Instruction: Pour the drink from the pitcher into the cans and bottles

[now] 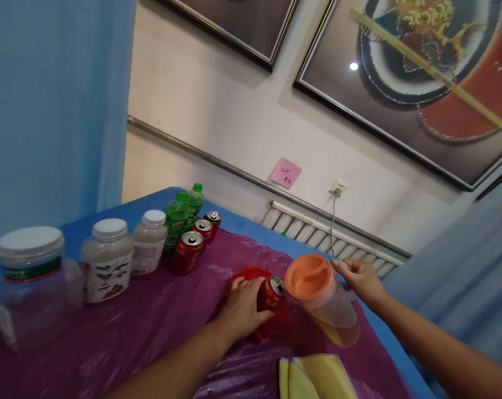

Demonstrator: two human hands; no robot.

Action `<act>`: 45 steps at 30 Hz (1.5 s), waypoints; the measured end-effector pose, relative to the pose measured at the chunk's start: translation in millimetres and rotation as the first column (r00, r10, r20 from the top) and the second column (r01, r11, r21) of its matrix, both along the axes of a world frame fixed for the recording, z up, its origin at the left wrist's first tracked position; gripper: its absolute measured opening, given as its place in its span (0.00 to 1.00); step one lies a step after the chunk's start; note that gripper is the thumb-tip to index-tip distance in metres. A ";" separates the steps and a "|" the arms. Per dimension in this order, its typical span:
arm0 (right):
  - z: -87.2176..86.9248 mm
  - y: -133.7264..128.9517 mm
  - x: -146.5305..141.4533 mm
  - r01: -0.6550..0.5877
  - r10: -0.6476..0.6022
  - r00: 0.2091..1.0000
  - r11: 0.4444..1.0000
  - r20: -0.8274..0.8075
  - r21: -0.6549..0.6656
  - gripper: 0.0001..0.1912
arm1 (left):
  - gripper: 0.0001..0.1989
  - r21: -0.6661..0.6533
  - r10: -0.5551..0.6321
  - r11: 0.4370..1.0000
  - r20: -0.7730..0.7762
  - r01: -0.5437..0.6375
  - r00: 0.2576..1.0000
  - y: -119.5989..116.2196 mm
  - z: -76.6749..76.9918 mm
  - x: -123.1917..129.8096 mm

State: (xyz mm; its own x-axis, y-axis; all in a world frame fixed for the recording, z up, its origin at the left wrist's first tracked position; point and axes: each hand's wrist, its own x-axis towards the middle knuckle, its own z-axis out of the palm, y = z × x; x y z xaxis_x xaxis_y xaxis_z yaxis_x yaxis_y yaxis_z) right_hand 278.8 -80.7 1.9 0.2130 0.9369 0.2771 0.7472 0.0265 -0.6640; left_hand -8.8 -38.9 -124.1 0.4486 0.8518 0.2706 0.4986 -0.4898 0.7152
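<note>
Can (271, 293) in left fingers (264, 317), pitcher (332, 313) near blue table edge (394, 352)

A cream wall (234, 133) carries two dark-framed pictures, one cut off at the top (234, 22) and a large one at the right (400, 83), which shows a bright spot of light. Below run a metal pipe (201, 154), a pink note (286, 173), a wall socket (338, 188) with a cord (332, 227), and a white radiator (313, 235). Blue curtains (55, 111) hang at the left; blue fabric (462, 266) fills the right. The blue-topped counter (234, 224) has purple plastic (151, 321) over it.
</note>
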 end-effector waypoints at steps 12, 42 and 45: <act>-0.1 -0.4 -1.4 0.006 -0.006 1.000 1.000 -0.003 0.010 0.31 | 0.35 0.001 0.006 1.000 -0.003 -0.006 1.000 -0.2 -2.2 0.4; 0.6 -0.3 -1.7 0.014 -0.014 1.000 1.000 0.000 -0.008 0.30 | 0.35 -0.005 -0.002 1.000 0.000 0.002 1.000 -0.3 -2.0 0.2; 0.6 -0.3 -2.5 0.008 -0.008 1.000 1.000 -0.002 -0.003 0.30 | 0.36 -0.009 -0.002 1.000 -0.006 0.002 1.000 -0.7 -1.5 0.4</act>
State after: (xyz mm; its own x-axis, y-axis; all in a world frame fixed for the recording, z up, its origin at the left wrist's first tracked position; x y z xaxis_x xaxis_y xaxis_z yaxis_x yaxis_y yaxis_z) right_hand 276.3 -81.0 2.4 0.2208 0.9360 0.2741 0.7460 0.0189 -0.6657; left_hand -8.5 -39.6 -125.6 0.4518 0.8534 0.2600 0.5020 -0.4841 0.7167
